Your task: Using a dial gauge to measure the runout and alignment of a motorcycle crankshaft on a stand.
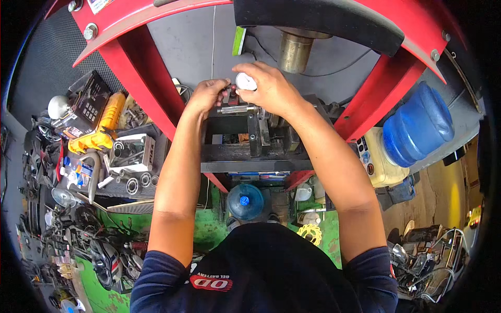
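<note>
Between the red uprights of a shop press [151,83], both my hands work above its black steel bed [224,151]. My right hand [269,88] is closed around a dial gauge [244,82] with a round white face. To its left, my left hand [209,95] has thumb and fingers pinched together by a small dark part that I cannot make out. Just below my hands, a splined metal shaft [235,109] lies across dark steel blocks [255,133]. My right hand and forearm hide part of what rests there.
The press ram [296,52] hangs beyond my right hand. A bench on the left holds bearings [132,185], a parts box [133,153] and a yellow tool case [99,130]. Blue water jugs stand at right [420,125] and under the bed [245,202]. Motorcycle parts [107,263] crowd the lower left.
</note>
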Demonstrator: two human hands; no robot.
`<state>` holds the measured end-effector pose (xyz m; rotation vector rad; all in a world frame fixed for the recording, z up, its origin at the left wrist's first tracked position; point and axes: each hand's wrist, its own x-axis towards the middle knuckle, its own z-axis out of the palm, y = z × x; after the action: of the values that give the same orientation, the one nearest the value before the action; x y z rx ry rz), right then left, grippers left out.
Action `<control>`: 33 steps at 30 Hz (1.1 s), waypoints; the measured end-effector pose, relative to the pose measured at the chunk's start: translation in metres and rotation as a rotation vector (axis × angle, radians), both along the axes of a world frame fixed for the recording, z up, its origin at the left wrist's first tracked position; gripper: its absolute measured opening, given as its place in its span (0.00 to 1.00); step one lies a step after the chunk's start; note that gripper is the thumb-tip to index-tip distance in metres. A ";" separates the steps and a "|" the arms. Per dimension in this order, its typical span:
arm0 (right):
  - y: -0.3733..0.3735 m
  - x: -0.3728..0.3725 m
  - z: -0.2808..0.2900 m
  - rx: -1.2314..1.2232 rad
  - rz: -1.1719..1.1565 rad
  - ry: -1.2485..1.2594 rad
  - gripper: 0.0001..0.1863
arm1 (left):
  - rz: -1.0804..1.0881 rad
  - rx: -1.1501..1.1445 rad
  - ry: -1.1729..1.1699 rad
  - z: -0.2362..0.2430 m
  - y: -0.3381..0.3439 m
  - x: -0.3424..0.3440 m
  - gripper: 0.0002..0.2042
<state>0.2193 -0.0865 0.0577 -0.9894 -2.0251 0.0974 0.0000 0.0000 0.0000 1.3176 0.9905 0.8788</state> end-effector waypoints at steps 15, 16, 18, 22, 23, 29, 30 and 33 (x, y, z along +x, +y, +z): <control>0.000 -0.002 0.000 0.028 0.009 0.008 0.26 | -0.111 0.245 -0.025 -0.011 -0.003 -0.003 0.13; 0.000 -0.001 0.000 0.026 0.007 0.008 0.26 | -0.116 0.263 -0.012 -0.010 -0.004 -0.003 0.13; -0.001 -0.001 0.001 0.025 0.006 0.009 0.27 | -0.121 0.283 0.002 -0.010 -0.003 -0.004 0.14; -0.001 0.001 0.003 -0.060 0.024 0.009 0.29 | -0.164 0.296 -0.013 -0.010 -0.003 -0.004 0.15; -0.001 0.002 0.002 -0.061 0.022 0.013 0.29 | -0.164 0.293 -0.027 -0.009 -0.003 -0.003 0.16; 0.000 0.002 -0.001 0.024 0.018 0.022 0.27 | -0.188 0.106 -0.001 0.001 0.004 -0.011 0.20; 0.000 0.002 -0.001 0.031 0.017 0.024 0.27 | -0.131 0.029 0.031 0.010 0.003 -0.007 0.25; -0.001 -0.001 0.001 -0.003 0.025 0.018 0.26 | 0.042 -0.114 0.253 0.031 0.002 0.005 0.31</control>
<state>0.2186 -0.0874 0.0586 -0.9616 -2.0222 0.1217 0.0049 0.0016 0.0306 1.3356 1.2503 0.6867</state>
